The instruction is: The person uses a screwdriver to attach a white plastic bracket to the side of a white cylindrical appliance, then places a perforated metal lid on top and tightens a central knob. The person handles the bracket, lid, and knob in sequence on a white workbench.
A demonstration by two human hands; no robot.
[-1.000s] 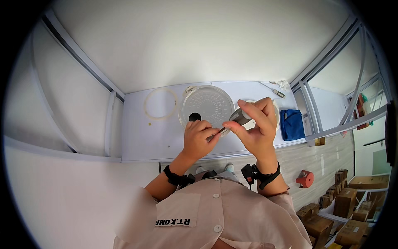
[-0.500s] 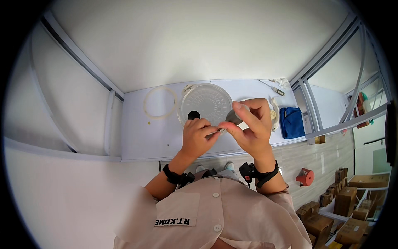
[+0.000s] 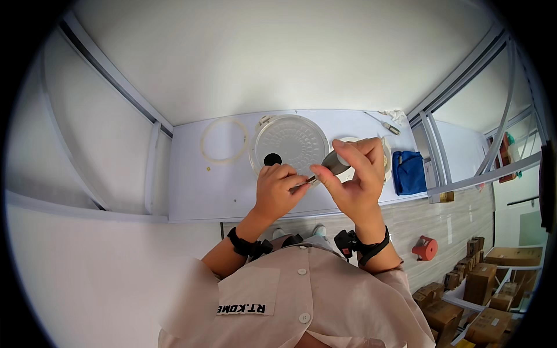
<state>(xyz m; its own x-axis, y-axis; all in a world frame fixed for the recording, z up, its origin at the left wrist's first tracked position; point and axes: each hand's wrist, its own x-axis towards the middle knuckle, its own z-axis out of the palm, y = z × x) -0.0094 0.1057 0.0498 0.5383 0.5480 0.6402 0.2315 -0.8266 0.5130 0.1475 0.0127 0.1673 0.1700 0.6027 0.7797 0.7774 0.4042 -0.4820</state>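
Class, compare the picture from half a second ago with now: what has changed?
The thumb and index fingertips of the right hand have shifted slightly rightward, along with the grey tool handle. Nothing was visibly grabbed or released. The left hand, round white cover and blue cloth stay as they were.

Across the middle of the frame, a pale, flat-topped table (image 3: 188,194). Directly on it, left of centre, a thin cream ring (image 3: 221,161), lying flat, with a tiny yellow bit (image 3: 209,169) just below and a small dark speck (image 3: 235,200) farther down. Near centre, a large translucent round piece (image 3: 293,136). Right of centre, a whitish round part (image 3: 387,159), mostly hidden; just beside it, a folded blue cloth item (image 3: 409,174). At the table's upper right, a slim-shafted tool (image 3: 390,126) near crumpled white material (image 3: 397,115). Lower right, on greyish flooring (image 3: 400,217), a red stool (image 3: 426,248).
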